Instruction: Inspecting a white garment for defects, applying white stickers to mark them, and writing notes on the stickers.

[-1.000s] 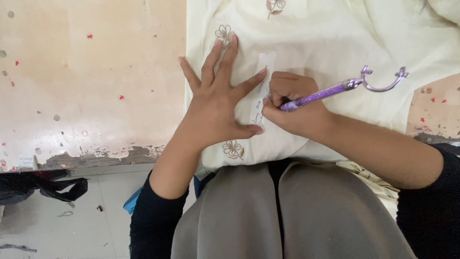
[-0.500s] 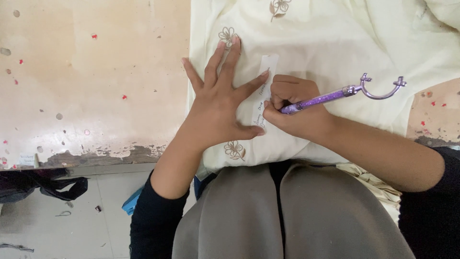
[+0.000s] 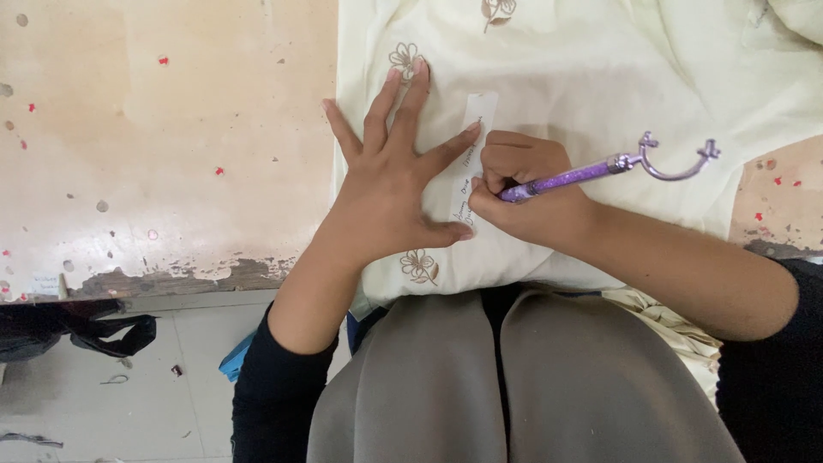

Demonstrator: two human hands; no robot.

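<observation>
Left hand (image 3: pixel 390 193): I am pressing it flat on the cream cloth (image 3: pixel 591 77), fingers spread wide apart, its thumb and forefinger framing the lower part of the white paper strip (image 3: pixel 474 137); it is gripping nothing.
Right hand (image 3: pixel 527 193): I am keeping it curled tight around the purple pen (image 3: pixel 570 178), with the tip down on the strip just beside my left thumb.
Paper strip: it is lying upright on the cloth between my two hands, with handwriting on it; my right hand is covering its lower end.
Purple pen: it is slanting up to the right, with a curved, horn-shaped ornament (image 3: pixel 677 161) at its far end.
Cream cloth: it is spreading over the right part of the table (image 3: pixel 163 146), showing brown embroidered flowers (image 3: pixel 420 266), and it is hanging over the near edge onto my grey lap.
Containers: I am seeing none in view.
Table: its worn, pale top is carrying small red specks.
Floor: dark straps (image 3: pixel 103 330) and a blue scrap (image 3: pixel 236 360) are lying below the table edge.
Hard to make out: the pen tip is hiding behind my fingers, and the cloth is running past the top and right edges of the picture.
</observation>
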